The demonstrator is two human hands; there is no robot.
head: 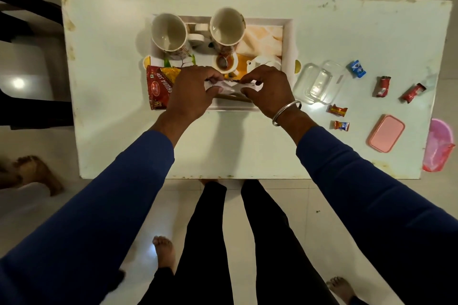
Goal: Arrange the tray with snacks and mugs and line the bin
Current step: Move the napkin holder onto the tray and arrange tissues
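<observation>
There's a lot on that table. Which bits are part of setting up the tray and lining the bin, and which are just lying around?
Part of the job:
tray
two mugs
red snack packet
white packet, pinched by left hand and right hand
small sweets
pink bin with its liner

Just lying about:
clear box
pink lid
chair

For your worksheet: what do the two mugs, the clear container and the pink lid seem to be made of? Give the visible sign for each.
Left mug and right mug: probably glazed ceramic, with thick pale walls and printed outsides.
Clear container: transparent plastic or glass, glossy; the table shows through it.
Pink lid: likely matte plastic, uniform colour, rounded moulded rim.
</observation>
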